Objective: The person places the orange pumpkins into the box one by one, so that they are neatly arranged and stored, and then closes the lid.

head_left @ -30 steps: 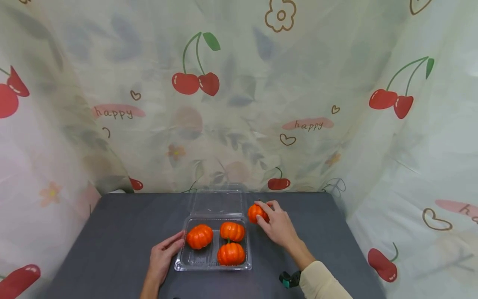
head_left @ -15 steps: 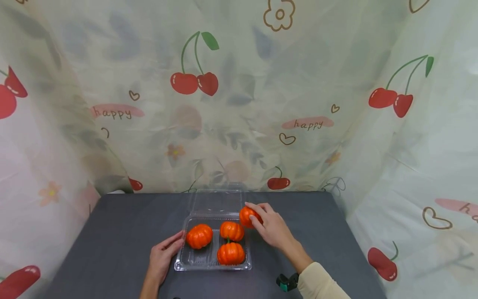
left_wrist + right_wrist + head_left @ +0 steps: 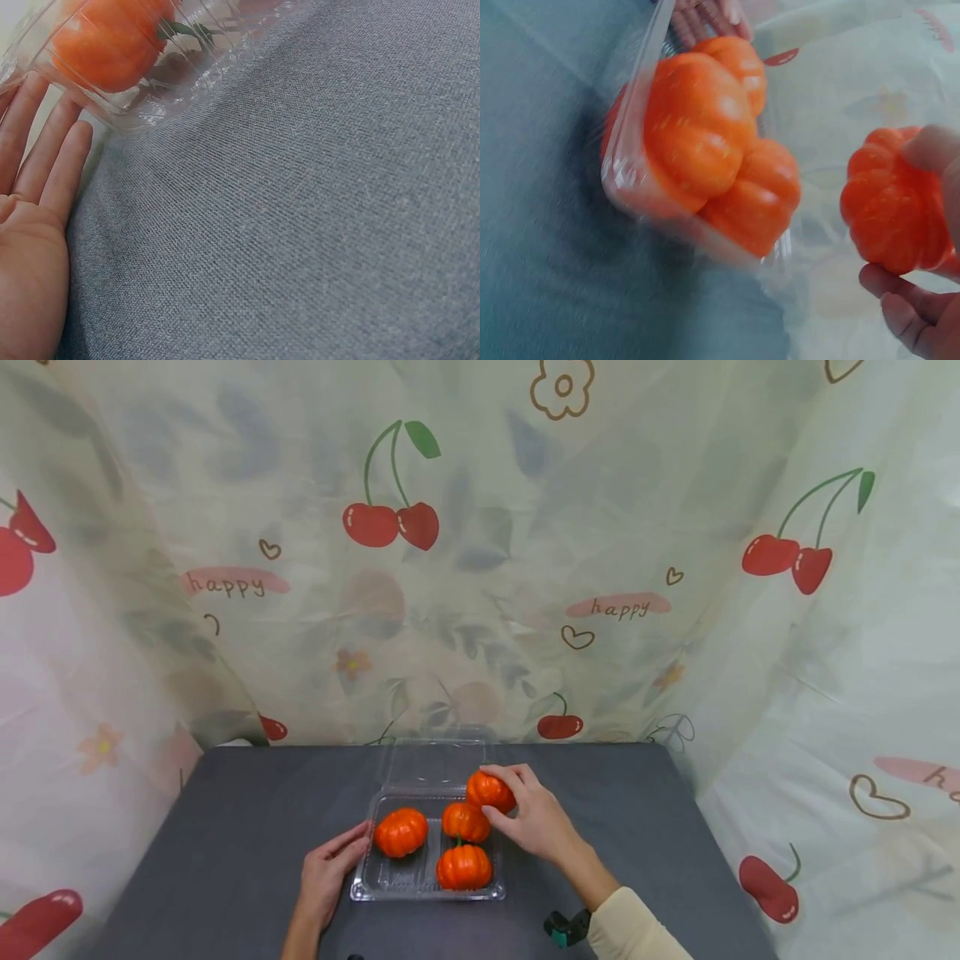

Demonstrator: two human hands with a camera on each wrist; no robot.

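A clear plastic clamshell box [image 3: 401,887] lies on the table with its lid [image 3: 435,764] folded back. Inside are three small orange pumpkins: one at the left [image 3: 401,832], one at the back right [image 3: 465,822] and one at the front right [image 3: 464,867]. A fourth orange pumpkin [image 3: 487,791] is pinched between the thumb and fingers of my right hand [image 3: 536,818], raised over the box's back right corner. My left hand [image 3: 324,875] touches the box's left wall with fairly straight fingers; in the left wrist view its fingertips [image 3: 77,135] rest against the plastic.
The dark grey table [image 3: 240,843] stretches around the box, with a printed curtain [image 3: 480,610] at its back and sides. A small black and green device [image 3: 566,928] sits near my right sleeve [image 3: 633,927].
My right hand has carried its pumpkin leftward, from beside the box to above its back right corner. The left hand and the box have stayed put.
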